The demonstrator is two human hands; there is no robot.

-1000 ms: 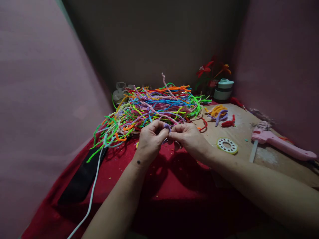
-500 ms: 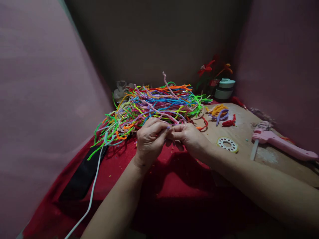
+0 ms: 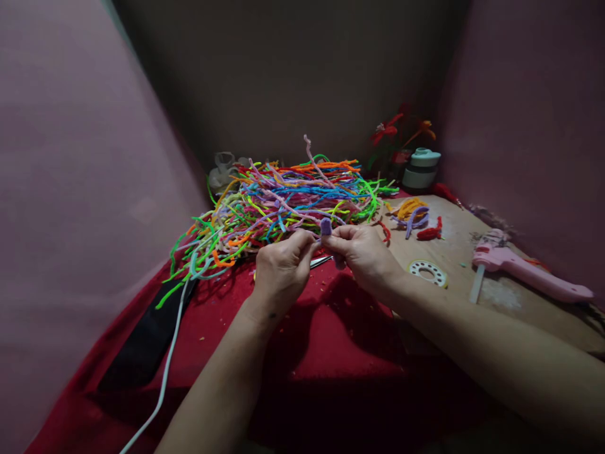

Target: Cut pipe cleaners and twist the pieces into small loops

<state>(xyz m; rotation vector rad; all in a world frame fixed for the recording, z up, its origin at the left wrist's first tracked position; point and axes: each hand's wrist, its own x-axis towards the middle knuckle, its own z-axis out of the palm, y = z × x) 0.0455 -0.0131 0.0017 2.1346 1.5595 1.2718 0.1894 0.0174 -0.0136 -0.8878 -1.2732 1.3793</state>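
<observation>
Purple pipe cleaner (image 3: 326,226) btwn both hands

pipe cleaner heap (image 3: 288,198) behind hands, glue gun (image 3: 524,272) right

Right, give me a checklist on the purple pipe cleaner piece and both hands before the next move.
1. Purple pipe cleaner piece pinched between both hands: ok, it sticks up between the fingertips.
2. Left hand grip closed on the piece: ok.
3. Right hand grip closed on the piece: ok.
4. Hands apart from the pile of coloured pipe cleaners: ok, they sit in front of it, over the red cloth.
5. Pink glue gun out of the way: ok, it lies on the board to the right, untouched.
6. Shape of the piece below the fingers: cannot tell, hidden.
</observation>
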